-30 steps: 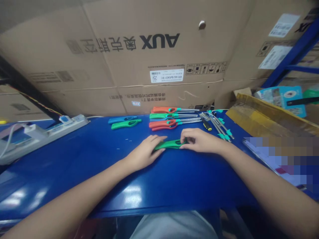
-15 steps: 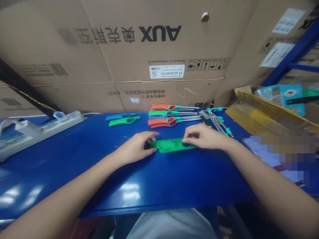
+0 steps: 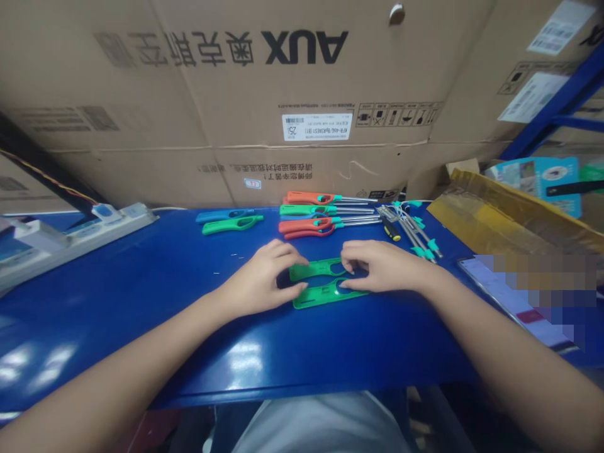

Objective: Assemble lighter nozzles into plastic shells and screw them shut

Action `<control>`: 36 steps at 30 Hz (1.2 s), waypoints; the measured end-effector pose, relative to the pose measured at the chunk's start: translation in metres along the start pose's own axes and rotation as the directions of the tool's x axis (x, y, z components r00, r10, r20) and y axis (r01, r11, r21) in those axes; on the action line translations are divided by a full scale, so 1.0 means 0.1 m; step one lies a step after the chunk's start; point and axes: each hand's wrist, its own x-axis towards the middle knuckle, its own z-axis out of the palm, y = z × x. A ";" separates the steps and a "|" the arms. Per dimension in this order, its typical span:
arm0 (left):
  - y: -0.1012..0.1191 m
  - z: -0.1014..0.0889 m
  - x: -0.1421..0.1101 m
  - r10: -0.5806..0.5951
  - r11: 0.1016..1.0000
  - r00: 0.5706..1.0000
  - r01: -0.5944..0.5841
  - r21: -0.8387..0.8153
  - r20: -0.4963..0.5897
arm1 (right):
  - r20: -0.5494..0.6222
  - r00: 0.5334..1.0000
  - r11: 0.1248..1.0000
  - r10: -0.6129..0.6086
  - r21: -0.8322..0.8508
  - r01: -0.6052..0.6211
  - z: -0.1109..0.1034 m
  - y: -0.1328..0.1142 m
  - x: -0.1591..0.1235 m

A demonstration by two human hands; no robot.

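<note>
With the left hand (image 3: 262,280) loosely spread, reaching over the left ends of both pieces, and the right hand (image 3: 391,267) curled at their right ends, thumb apart from fingers, could skid the nearer green half shell (image 3: 321,297) towards the wrists on the glossy blue tabletop (image 3: 212,371), through uneven thumb pressure. Could tip or knock the farther green half shell (image 3: 311,270), lying just beyond, by curling the fingers too hard. Might jostle the long-nosed lighters (image 3: 306,227) ahead of both hands, or roll the black-and-yellow handle (image 3: 391,230) beyond the right knuckles, by reaching forward carelessly. Might snag the white wire among the metal rods (image 3: 413,233), farther out, from their tangled lie. Cannot tell how firmly either hand presses, nor make out the shells' right ends under the right fingers. Blurred out in part, beside the right forearm: a flat screen (image 3: 503,296). Hard to count, beyond the fingers: the overlapping lighters.
</note>
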 end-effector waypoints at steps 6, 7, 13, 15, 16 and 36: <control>0.02 0.01 -0.02 0.020 0.999 0.987 -0.023 0.023 0.158 | -0.012 0.998 0.995 -0.061 0.074 0.062 0.08 -0.01 0.03; 0.01 0.02 -0.02 0.020 1.000 0.987 -0.021 0.001 0.158 | -0.016 0.997 0.994 -0.069 0.079 0.070 0.09 0.00 0.04; -0.02 0.03 -0.01 0.004 1.000 0.989 -0.003 -0.011 0.145 | -0.029 0.996 0.990 -0.082 0.112 0.085 0.12 0.00 0.06; -0.01 0.01 0.00 -0.008 1.000 0.988 0.005 0.021 0.151 | -0.024 0.997 0.989 -0.077 0.122 0.079 0.12 -0.02 0.06; 0.00 0.01 0.00 -0.015 0.999 0.988 0.010 0.035 0.156 | -0.019 0.997 0.989 -0.075 0.128 0.077 0.12 -0.03 0.06; 0.04 -0.03 -0.01 -0.042 0.997 0.985 0.030 0.076 0.165 | -0.257 0.966 0.998 0.007 0.062 0.009 -0.01 0.11 0.03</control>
